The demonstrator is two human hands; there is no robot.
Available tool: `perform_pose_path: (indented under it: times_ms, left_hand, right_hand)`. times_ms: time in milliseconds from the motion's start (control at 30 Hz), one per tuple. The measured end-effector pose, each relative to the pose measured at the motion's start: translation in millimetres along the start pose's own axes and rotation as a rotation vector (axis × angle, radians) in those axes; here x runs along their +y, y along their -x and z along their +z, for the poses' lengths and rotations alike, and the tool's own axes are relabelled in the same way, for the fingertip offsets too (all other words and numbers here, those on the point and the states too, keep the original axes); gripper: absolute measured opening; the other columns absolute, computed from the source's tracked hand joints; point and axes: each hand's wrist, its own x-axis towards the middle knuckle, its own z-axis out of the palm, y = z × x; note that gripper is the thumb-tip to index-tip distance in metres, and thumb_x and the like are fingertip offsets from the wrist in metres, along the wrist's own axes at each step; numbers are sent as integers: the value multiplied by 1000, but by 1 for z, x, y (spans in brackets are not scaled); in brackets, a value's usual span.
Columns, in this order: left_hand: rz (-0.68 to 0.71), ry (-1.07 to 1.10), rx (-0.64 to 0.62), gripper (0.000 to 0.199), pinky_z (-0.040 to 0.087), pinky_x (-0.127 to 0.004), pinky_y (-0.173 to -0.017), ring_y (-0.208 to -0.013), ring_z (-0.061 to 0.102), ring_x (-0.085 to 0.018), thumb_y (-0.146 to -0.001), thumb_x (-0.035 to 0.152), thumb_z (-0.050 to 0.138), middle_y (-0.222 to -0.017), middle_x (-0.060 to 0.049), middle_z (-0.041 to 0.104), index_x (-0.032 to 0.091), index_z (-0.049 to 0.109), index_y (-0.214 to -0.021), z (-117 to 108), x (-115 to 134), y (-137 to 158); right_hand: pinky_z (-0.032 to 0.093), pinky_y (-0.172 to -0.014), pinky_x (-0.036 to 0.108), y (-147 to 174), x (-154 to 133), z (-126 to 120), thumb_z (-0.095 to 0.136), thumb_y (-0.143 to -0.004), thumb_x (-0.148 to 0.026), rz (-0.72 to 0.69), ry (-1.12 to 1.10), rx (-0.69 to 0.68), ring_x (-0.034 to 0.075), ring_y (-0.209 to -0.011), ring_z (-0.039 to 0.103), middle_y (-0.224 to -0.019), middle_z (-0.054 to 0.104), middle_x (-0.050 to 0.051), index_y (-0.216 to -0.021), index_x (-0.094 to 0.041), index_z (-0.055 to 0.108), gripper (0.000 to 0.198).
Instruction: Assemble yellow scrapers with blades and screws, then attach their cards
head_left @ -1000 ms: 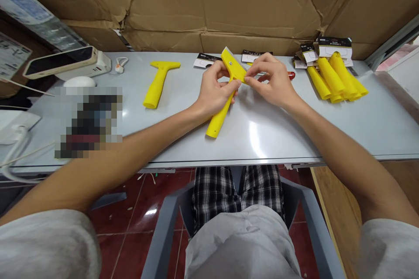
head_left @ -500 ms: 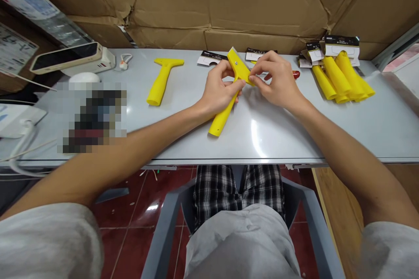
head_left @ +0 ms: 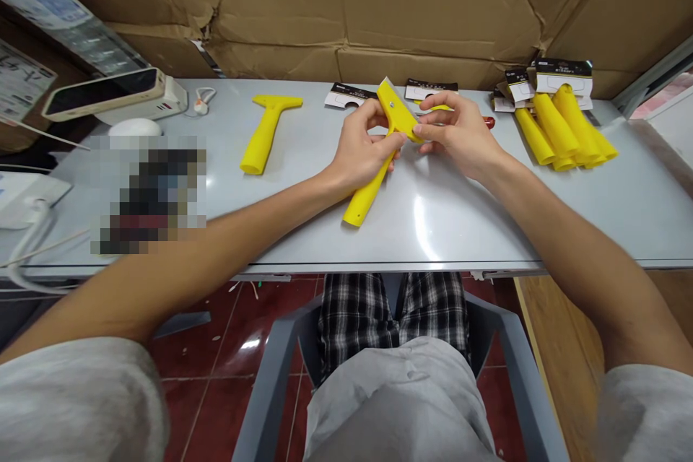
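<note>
My left hand [head_left: 365, 146] is closed around a yellow scraper [head_left: 362, 201] where its handle meets the head. The scraper is tilted, its handle pointing down toward me and its head up. A metal strip runs along the upper edge of the head, and a small screw shows on its face. At the head's right corner is my right hand [head_left: 468, 131], its fingers spread and its thumb tip touching or very close to that corner. Behind the right hand, a red-handled tool [head_left: 489, 122] and a yellow piece are partly hidden.
Another yellow scraper [head_left: 265, 133] lies to the left. Several yellow handles [head_left: 557, 130] are piled at the right beside black-and-white cards [head_left: 564, 76]. More cards [head_left: 346, 95] lie at the back, before a cardboard wall [head_left: 433, 7]. A phone [head_left: 102, 94] and cables occupy the left side.
The fingers of my right hand have spread from a pinch at the scraper's corner. My left hand and the scraper stay nearly in place.
</note>
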Motion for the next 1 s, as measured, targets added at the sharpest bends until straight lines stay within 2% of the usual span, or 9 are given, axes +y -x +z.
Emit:
perform_pose_path:
  times_ms: [233,367,467,567,667,733,867,1000]
  left_hand:
    - [-21,-2,-7,43,59,-30,-58,-75,72,-18,-80,36,95,-111,-6,73,26,59,-101,1,4,2]
    - [-34,14,-3,39,62,-33,-63,-81,75,-21,-81,30,93,-109,-6,73,26,60,-101,-1,3,-3]
    - [-50,28,-9,34,63,-34,-64,-82,76,-22,-83,25,90,-105,-6,74,25,62,-101,-6,1,-11]
    - [-76,21,-26,32,64,-35,-64,-81,75,-22,-82,19,89,-101,-7,74,23,64,-101,-12,-1,-19]
    - [-85,5,-22,36,65,-36,-64,-79,73,-21,-76,8,88,-104,-8,73,22,65,-100,-17,-3,-24]
    - [-83,-8,-4,41,65,-37,-63,-78,71,-20,-71,2,86,-107,-8,73,22,65,-99,-19,-4,-25]
    - [-93,-34,13,36,66,-38,-66,-76,70,-20,-73,0,82,-101,-7,71,21,68,-99,-21,0,-26]
    - [-103,-40,21,29,65,-38,-67,-72,70,-19,-79,4,83,-94,-7,72,20,69,-98,-23,5,-26]
  right_hand:
    - [65,-70,34,3,-5,2,96,-74,-48,-9,13,17,16,-85,67,-94,67,2,-111,-27,60,56]
    - [66,-72,34,-2,-2,-1,91,-79,-58,-19,16,20,17,-91,70,-97,69,3,-109,-27,60,53]
    - [65,-71,34,-10,2,-13,83,-85,-67,2,11,67,18,-90,73,-104,72,5,-107,-25,61,52]
    - [61,-72,33,-19,6,-36,76,-91,-69,-69,174,200,17,-82,73,-100,73,8,-96,-21,63,51]
    - [61,-89,37,-24,10,-60,77,-90,-67,-257,482,269,22,-93,75,-89,73,10,-87,-20,65,49]
    - [60,-96,41,-25,12,-71,77,-90,-65,-298,583,287,25,-98,75,-86,73,10,-84,-21,66,46]
    - [60,-102,49,-23,12,-74,85,-83,-55,-273,593,252,28,-96,74,-83,72,9,-83,-22,67,38]
    - [60,-102,50,-19,7,-67,85,-84,-49,-258,633,165,25,-84,70,-83,73,8,-84,-22,71,30]
